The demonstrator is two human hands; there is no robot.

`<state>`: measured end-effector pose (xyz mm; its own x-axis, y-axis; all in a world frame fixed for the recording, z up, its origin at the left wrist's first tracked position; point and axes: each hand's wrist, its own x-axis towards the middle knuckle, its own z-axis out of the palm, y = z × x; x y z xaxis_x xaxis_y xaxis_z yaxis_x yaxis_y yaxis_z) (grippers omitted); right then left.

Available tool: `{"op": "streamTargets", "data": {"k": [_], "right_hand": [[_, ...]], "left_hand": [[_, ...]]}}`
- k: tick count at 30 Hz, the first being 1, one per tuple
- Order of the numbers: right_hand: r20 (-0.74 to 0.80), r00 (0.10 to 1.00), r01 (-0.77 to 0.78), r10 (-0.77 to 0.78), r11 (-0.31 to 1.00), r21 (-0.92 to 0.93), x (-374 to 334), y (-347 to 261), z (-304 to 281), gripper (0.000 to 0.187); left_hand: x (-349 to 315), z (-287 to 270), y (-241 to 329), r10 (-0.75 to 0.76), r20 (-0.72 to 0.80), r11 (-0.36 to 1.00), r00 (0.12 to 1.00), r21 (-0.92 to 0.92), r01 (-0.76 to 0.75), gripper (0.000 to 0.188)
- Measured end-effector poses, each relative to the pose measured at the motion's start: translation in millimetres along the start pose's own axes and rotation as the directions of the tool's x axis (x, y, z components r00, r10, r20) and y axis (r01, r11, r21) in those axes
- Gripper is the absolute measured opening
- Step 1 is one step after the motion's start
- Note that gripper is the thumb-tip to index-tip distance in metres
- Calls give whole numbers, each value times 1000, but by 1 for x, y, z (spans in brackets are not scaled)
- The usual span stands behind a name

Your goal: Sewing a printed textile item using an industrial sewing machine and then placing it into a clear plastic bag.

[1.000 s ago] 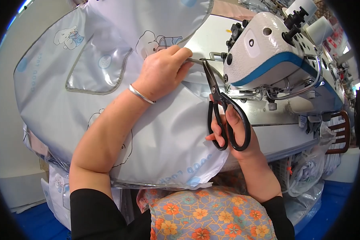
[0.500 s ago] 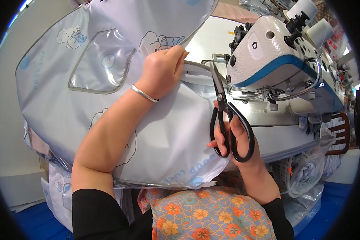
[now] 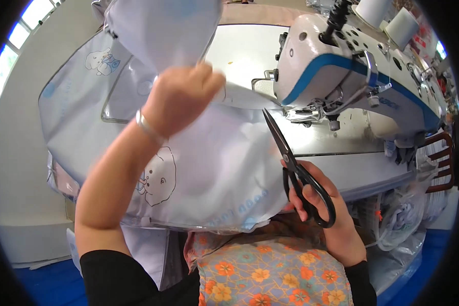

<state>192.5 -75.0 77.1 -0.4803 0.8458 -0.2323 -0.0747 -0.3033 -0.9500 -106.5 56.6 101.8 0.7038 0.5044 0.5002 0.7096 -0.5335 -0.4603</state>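
Observation:
My left hand (image 3: 183,99) is closed and raised over the pale blue-white fabric piece (image 3: 229,148), gripping its edge where a lifted flap rises behind the fingers. Motion blurs the fingertips, and they hide the exact grip. The fabric carries cartoon animal prints and a grey-edged pocket (image 3: 130,84). On the right, my right hand (image 3: 325,191) is wrapped around the black handles of a pair of scissors (image 3: 287,159). Its blades look closed and point up and left, just beside the sewing machine's (image 3: 321,56) needle area.
White thread cones (image 3: 402,28) stand on the machine at the back right. Beneath the metal bed runs the table's front edge (image 3: 362,176). A bag of light material (image 3: 400,217) hangs below, near a brown chair (image 3: 441,158). A floral apron (image 3: 270,270) covers my lap.
My left hand has moved left and slightly down, drawing the fabric away from the machine. The scissors have dropped lower and to the right, and their blades tilt further left.

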Motion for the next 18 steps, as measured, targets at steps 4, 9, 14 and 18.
{"op": "streamTargets", "data": {"k": [4,9,14,18], "right_hand": [[-9,1000,-30,30,1000,-5,-33,12,-18,74],[113,980,-183,164,966,181,-32,48,-26,62],[118,980,-190,157,916,353,-25,52,-6,74],[103,985,-166,138,921,352,-24,48,6,74]], "left_hand": [[-64,-43,78,-62,158,980,985,-179,91,30],[-109,-30,119,-284,251,893,925,-282,350,33],[-104,-35,121,-338,226,872,913,-290,395,32],[-91,-50,121,-265,463,921,846,-139,364,18]]}}
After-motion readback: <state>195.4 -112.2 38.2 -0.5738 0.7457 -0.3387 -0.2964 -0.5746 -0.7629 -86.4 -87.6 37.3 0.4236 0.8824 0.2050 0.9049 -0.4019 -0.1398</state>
